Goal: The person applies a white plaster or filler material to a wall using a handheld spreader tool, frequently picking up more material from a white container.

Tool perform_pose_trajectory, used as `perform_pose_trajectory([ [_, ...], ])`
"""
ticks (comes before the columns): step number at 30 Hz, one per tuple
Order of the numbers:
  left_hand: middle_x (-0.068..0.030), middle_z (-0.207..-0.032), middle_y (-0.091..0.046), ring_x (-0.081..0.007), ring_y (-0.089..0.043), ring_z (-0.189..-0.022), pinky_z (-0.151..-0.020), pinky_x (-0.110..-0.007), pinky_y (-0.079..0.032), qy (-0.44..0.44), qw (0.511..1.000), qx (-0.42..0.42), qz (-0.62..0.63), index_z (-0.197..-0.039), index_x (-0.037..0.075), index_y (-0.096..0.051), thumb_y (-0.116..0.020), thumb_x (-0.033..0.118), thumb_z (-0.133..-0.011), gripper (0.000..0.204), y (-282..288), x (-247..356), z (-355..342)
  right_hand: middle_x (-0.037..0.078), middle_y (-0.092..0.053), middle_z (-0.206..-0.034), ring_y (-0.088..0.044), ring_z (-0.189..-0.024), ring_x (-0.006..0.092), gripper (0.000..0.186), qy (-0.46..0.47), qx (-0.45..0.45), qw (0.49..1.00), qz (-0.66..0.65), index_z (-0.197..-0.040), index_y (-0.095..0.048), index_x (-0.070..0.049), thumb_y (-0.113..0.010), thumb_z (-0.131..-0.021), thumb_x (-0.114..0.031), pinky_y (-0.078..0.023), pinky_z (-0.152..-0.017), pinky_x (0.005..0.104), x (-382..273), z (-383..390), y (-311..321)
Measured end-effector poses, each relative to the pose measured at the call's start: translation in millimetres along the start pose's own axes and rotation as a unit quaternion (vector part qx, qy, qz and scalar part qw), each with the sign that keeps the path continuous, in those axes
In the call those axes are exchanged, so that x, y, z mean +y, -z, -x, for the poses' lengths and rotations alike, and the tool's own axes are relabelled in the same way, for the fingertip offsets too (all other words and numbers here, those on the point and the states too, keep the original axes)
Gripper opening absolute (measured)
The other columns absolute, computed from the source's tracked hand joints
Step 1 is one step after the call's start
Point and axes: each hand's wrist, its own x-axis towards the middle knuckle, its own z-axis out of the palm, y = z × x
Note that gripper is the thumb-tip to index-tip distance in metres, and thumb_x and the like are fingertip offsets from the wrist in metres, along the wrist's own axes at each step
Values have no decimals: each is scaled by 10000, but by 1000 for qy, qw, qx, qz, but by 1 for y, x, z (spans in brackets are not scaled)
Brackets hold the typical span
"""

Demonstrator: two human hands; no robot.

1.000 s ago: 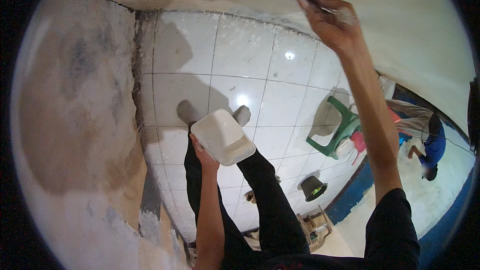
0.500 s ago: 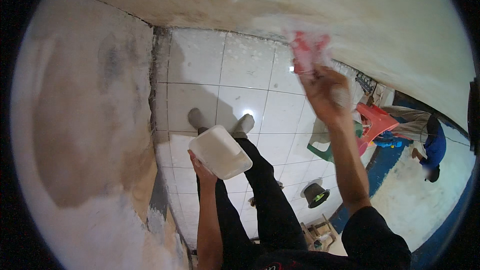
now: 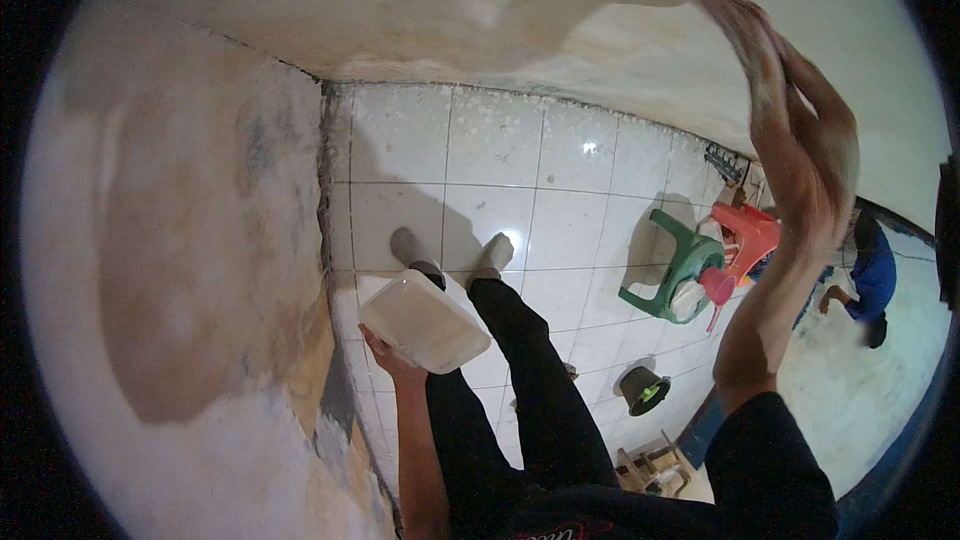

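My left hand [image 3: 393, 355] is closed on the near left edge of a white rounded rectangular plastic tub [image 3: 425, 322]. The tub tilts slightly above my legs, and pale stuff shows inside it. High at the right, my right hand [image 3: 800, 130] reaches up to the pale wall [image 3: 640, 40], its fingers long and pressed together. The flat red scraper that it gripped in the earlier frame cannot be seen now; the hand and wrist would cover it. A shadow of the hand falls on the wall.
A patchy wall [image 3: 200, 240] rises close on my left. On the tiled floor [image 3: 490, 145] stand a green stool [image 3: 665, 270], a red stool [image 3: 750, 235], a pink dipper [image 3: 716, 285] and a dark bucket [image 3: 640, 390]. At the far right another person [image 3: 875, 275] in blue bends down.
My right hand has swept up and to the right along the wall, and its red scraper has gone out of sight. The tub has shifted slightly left and down in my left hand.
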Motion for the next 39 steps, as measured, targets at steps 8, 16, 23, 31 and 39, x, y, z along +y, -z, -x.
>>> perform_pose_trajectory([
  [8,-146,-1409,-426,-334,-497,-1233,-1027,-542,-422,-458,652,-88,-598,-1471,126,-205,-445,573,-935,738,24,-5,-6,310,-403,-1370,-436,-1283,403,390,-275,-22,820,-501,-1277,-364,150,-397,-899,61,-377,-1123,472,106,-7,-46],
  [16,-122,-1422,-421,-329,-505,-1227,-1013,-562,-426,-141,971,-46,-190,-1453,116,-273,-418,603,-934,727,42,-2,4,284,-465,-1337,-481,-1255,304,321,-83,-39,996,-10,-1237,-412,196,-394,-976,10,-415,-1098,337,73,-34,-32],
  [23,-111,-1416,-398,-278,-428,-1283,-1102,-501,-330,-100,986,-38,-127,-1442,93,-282,-253,557,-1000,641,19,9,14,192,-495,-1370,-529,-1221,278,413,-141,-17,868,-476,-1322,-427,100,-445,-947,-70,-467,-1013,367,38,83,26],
  [31,-109,-1291,-536,-278,-510,-1192,-1057,-432,-397,-204,927,-187,-254,-1369,56,-426,-362,554,-985,632,-154,79,91,100,-617,-1166,-620,-1045,242,327,-264,109,904,-319,-1228,-514,-8,-532,-929,-138,-541,-854,443,-1,247,75],
  [39,-105,-1286,-554,-262,-560,-1152,-969,-410,-486,34,945,-319,65,-1389,107,-428,-321,619,-968,671,-284,139,175,82,-626,-935,-609,-675,114,250,-6,62,994,-90,-1192,-507,10,-511,-987,-132,-541,-559,295,-140,256,35],
])
